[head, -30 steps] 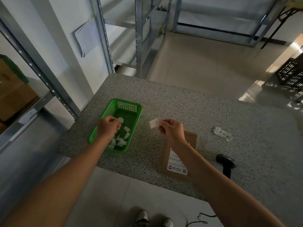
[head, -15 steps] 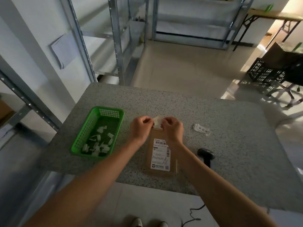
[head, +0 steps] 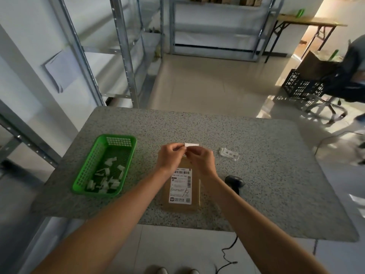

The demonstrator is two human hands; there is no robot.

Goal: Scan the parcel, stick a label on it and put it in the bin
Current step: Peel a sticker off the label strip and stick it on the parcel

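Note:
A flat brown parcel (head: 180, 202) with a white shipping sticker lies on the speckled grey table (head: 266, 175), near its front edge. Above the parcel's far end, my left hand (head: 171, 158) and my right hand (head: 201, 160) meet, both pinching a small white label (head: 192, 144) between the fingertips. A black barcode scanner (head: 235, 182) rests on the table to the right of the parcel, its cable hanging off the front edge.
A green basket (head: 92, 171) with several white paper scraps stands at the left. A strip of white labels (head: 229, 154) lies right of my hands. Metal shelving stands behind and to the left. A black crate (head: 302, 87) and an office chair are on the floor, far right.
My left hand left the green basket and joined my right hand on the label above the parcel. The view swung right and tilted up.

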